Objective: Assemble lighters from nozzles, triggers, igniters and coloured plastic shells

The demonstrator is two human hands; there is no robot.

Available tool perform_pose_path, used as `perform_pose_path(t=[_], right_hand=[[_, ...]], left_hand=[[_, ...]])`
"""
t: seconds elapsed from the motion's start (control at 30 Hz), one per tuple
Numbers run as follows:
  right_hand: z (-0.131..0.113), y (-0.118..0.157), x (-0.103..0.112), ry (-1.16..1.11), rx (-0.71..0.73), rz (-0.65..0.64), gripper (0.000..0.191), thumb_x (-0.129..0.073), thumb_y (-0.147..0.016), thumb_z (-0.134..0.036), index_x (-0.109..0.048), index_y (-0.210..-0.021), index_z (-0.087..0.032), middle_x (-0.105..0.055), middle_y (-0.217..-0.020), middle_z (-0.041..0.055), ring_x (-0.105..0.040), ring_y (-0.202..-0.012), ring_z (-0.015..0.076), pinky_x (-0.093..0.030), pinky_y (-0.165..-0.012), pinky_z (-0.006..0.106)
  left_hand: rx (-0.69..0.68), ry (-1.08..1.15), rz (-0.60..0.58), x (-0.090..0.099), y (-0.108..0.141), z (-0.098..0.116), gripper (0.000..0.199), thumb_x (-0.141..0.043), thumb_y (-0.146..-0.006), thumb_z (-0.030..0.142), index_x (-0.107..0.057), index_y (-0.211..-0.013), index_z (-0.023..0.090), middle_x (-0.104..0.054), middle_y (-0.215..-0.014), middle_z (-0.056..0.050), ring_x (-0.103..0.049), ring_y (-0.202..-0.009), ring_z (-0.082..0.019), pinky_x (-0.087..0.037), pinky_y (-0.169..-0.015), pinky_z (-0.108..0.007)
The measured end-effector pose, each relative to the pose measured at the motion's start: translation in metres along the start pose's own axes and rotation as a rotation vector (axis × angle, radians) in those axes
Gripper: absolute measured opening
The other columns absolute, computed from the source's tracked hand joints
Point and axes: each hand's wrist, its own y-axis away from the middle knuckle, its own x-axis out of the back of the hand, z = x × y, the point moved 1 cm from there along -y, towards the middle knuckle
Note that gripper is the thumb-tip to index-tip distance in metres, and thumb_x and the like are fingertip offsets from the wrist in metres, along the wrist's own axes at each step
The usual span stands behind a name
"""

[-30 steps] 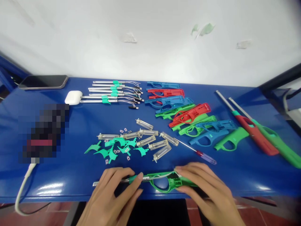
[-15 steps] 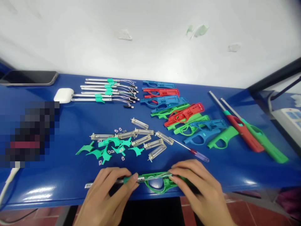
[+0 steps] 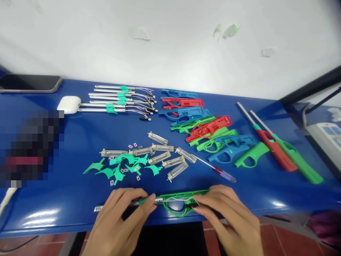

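Near the front edge of the table, a green lighter handle half (image 3: 183, 194) lies with its inside facing up. My left hand (image 3: 121, 215) pinches the metal lighter tube (image 3: 99, 209) around its teal collar, at the handle's left end. Thin white wires (image 3: 178, 199) run from the tube along the handle to my right hand (image 3: 230, 217). Between my right thumb and fingertips is a small black igniter (image 3: 190, 205), partly hidden, over the part of the handle just right of the trigger opening. My right palm covers the handle's right end.
Teal triggers (image 3: 118, 174), clear fuel tanks (image 3: 177, 171) and a screwdriver (image 3: 225, 175) lie beyond my hands. Wired metal tubes (image 3: 106, 95) line the back left. Coloured handle halves (image 3: 210, 128) and two lighters (image 3: 277, 149) are on the right. A phone (image 3: 29, 83) and white case (image 3: 69, 105) sit left.
My right hand has shifted slightly right and its fingertips have parted a little, showing the black igniter and wire ends. My left hand keeps its hold on the tube.
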Motion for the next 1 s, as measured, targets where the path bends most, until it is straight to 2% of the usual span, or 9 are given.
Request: perform_pose_path(t=[0.23, 0.37, 0.53, 0.63, 0.73, 0.93, 1.0], right_hand=[[0.005, 0.005, -0.006, 0.009, -0.004, 0.020, 0.012, -0.073, -0.101, -0.019, -0.071, -0.111, -0.025, -0.079, -0.093, -0.0025, -0.073, -0.084, 0.0180, -0.058, -0.088, 0.036], [0.010, 0.008, -0.004, 0.020, -0.004, 0.026, 0.016, -0.078, -0.098, -0.024, -0.073, -0.113, -0.026, -0.079, -0.099, -0.0007, -0.074, -0.091, 0.0196, -0.058, -0.091, 0.035], [0.015, 0.012, -0.003, 0.029, 0.011, 0.019, 0.015, -0.074, -0.099, -0.017, -0.075, -0.109, -0.027, -0.077, -0.104, 0.0003, -0.073, -0.098, 0.0197, -0.058, -0.092, 0.034], [0.017, 0.014, -0.003, 0.024, 0.039, 0.014, 0.015, -0.071, -0.101, -0.016, -0.075, -0.111, -0.027, -0.077, -0.104, 0.0001, -0.072, -0.098, 0.0189, -0.058, -0.092, 0.032], [0.017, 0.014, -0.003, 0.020, 0.045, 0.017, 0.012, -0.070, -0.102, -0.018, -0.075, -0.108, -0.027, -0.077, -0.102, -0.0009, -0.072, -0.097, 0.0181, -0.058, -0.093, 0.031], [0.014, 0.012, -0.005, 0.017, 0.046, 0.052, 0.009, -0.069, -0.104, -0.020, -0.075, -0.107, -0.026, -0.077, -0.100, 0.0000, -0.072, -0.094, 0.0184, -0.058, -0.090, 0.032], [0.012, 0.011, -0.006, 0.016, 0.044, 0.060, 0.010, -0.068, -0.104, -0.019, -0.075, -0.107, -0.026, -0.077, -0.099, 0.0004, -0.072, -0.093, 0.0185, -0.058, -0.090, 0.032]], left_hand=[[-0.007, -0.021, -0.002, 0.002, -0.001, -0.001, 0.027, -0.057, -0.109, 0.017, -0.071, -0.130, 0.026, -0.066, -0.115, -0.007, -0.062, -0.103, -0.020, -0.051, -0.090, -0.035], [-0.026, -0.050, 0.013, 0.003, -0.003, 0.002, 0.026, -0.061, -0.106, 0.014, -0.072, -0.127, 0.024, -0.068, -0.114, -0.007, -0.063, -0.101, -0.020, -0.054, -0.086, -0.034], [-0.015, -0.058, 0.047, 0.010, -0.009, 0.008, 0.029, -0.059, -0.107, 0.015, -0.069, -0.133, 0.023, -0.069, -0.112, -0.007, -0.061, -0.104, -0.022, -0.052, -0.089, -0.036], [0.050, -0.063, 0.085, 0.018, -0.017, 0.006, 0.030, -0.059, -0.107, 0.011, -0.067, -0.133, 0.023, -0.067, -0.117, -0.006, -0.059, -0.107, -0.023, -0.051, -0.093, -0.036], [0.094, -0.104, 0.109, 0.023, -0.031, 0.002, 0.029, -0.060, -0.104, 0.006, -0.067, -0.128, 0.023, -0.065, -0.117, -0.006, -0.057, -0.103, -0.022, -0.050, -0.090, -0.035], [0.060, -0.218, 0.110, 0.017, -0.056, -0.004, 0.018, -0.063, -0.103, 0.009, -0.068, -0.118, 0.019, -0.063, -0.112, -0.008, -0.053, -0.090, -0.022, -0.049, -0.080, -0.037], [0.049, -0.231, 0.104, 0.014, -0.059, -0.007, 0.015, -0.061, -0.104, 0.009, -0.067, -0.115, 0.018, -0.062, -0.111, -0.009, -0.055, -0.092, -0.023, -0.049, -0.080, -0.038]])
